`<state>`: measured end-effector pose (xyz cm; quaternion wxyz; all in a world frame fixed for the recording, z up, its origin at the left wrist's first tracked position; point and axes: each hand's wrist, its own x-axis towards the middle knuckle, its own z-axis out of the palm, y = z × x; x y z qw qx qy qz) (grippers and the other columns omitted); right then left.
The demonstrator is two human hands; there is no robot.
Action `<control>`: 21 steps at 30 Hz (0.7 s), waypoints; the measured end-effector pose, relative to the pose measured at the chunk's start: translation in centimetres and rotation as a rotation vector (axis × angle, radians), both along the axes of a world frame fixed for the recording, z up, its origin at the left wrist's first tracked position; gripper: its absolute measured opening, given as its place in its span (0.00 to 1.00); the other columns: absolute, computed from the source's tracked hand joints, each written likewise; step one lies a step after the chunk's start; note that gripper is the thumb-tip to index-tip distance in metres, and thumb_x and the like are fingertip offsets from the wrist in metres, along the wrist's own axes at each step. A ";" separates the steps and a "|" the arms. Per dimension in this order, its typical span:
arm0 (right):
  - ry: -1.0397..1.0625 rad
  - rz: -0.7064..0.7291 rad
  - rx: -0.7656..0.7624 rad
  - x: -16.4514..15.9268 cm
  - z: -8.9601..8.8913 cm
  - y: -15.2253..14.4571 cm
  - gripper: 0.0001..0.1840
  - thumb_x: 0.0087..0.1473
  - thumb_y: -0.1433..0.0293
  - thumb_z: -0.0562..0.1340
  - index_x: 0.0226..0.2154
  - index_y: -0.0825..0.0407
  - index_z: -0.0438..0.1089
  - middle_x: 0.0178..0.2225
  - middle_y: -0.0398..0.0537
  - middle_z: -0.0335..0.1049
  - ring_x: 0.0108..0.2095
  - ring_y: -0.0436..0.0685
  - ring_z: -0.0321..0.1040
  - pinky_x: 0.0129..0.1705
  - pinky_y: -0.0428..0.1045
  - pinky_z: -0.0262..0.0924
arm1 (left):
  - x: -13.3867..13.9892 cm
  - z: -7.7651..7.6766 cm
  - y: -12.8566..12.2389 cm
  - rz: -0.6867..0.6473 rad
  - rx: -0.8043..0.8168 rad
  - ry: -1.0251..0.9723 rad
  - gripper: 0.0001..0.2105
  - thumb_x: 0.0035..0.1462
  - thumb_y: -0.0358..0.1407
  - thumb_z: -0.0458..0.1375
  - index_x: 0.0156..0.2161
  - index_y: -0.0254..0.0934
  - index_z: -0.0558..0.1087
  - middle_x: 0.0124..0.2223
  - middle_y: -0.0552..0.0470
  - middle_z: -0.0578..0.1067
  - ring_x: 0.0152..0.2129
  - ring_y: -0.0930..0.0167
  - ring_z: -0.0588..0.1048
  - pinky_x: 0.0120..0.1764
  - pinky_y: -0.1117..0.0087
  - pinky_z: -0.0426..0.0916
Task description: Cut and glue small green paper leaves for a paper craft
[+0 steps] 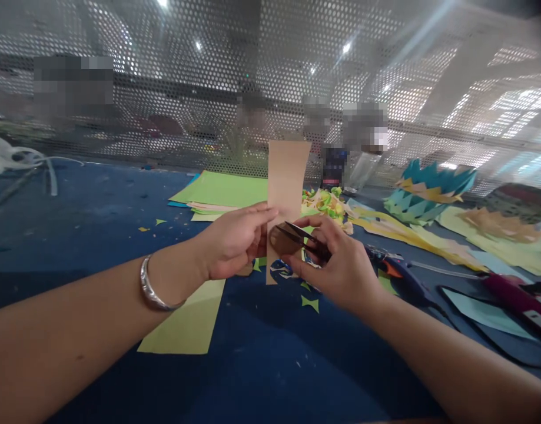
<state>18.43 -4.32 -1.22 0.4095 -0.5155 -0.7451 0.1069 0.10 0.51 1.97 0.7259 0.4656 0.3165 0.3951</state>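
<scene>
My left hand (235,238), a silver bangle at its wrist, pinches a pale peach paper strip (288,176) that stands upright in front of me. In my right hand (336,259) is a pair of dark scissors (309,240), fingers closed round the handles. The blades lie at the strip's lower part, slightly apart. A darker, rounded brown patch of paper shows behind them; whether it belongs to the strip I cannot tell. Below the left forearm a yellow-green paper sheet (186,324) lies on the table.
Stacked green paper (228,188) lies behind the left hand. Paper scraps (325,203) are heaped behind the strip. To the right are glue guns (402,280) with cords and layered zigzag paper pieces (429,188). A perforated metal screen (208,88) stands along the table's back.
</scene>
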 end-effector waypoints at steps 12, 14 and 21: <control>0.030 0.102 -0.098 -0.6 0.2 -0.7 0.24 0.51 0.65 0.69 0.50 0.49 0.65 0.22 0.34 0.63 0.22 0.49 0.62 0.24 0.45 0.57 | -1.6 -0.1 -1.0 -0.060 -0.047 0.080 0.08 0.64 0.35 0.56 0.37 0.34 0.75 0.30 0.48 0.78 0.24 0.73 0.75 0.27 0.75 0.65; 0.033 0.106 -0.106 -0.6 0.1 -0.7 0.25 0.51 0.65 0.69 0.50 0.49 0.65 0.23 0.35 0.63 0.22 0.49 0.62 0.25 0.45 0.57 | -1.7 -0.1 -1.0 -0.063 -0.037 0.086 0.06 0.62 0.36 0.58 0.37 0.35 0.74 0.29 0.49 0.77 0.22 0.74 0.74 0.25 0.75 0.63; 0.040 0.117 -0.104 -0.4 0.2 -0.7 0.25 0.51 0.65 0.69 0.50 0.49 0.65 0.21 0.33 0.61 0.21 0.49 0.62 0.24 0.45 0.55 | -2.0 0.0 -0.9 -0.162 0.010 0.111 0.10 0.57 0.38 0.64 0.42 0.37 0.75 0.33 0.48 0.78 0.23 0.74 0.72 0.23 0.75 0.57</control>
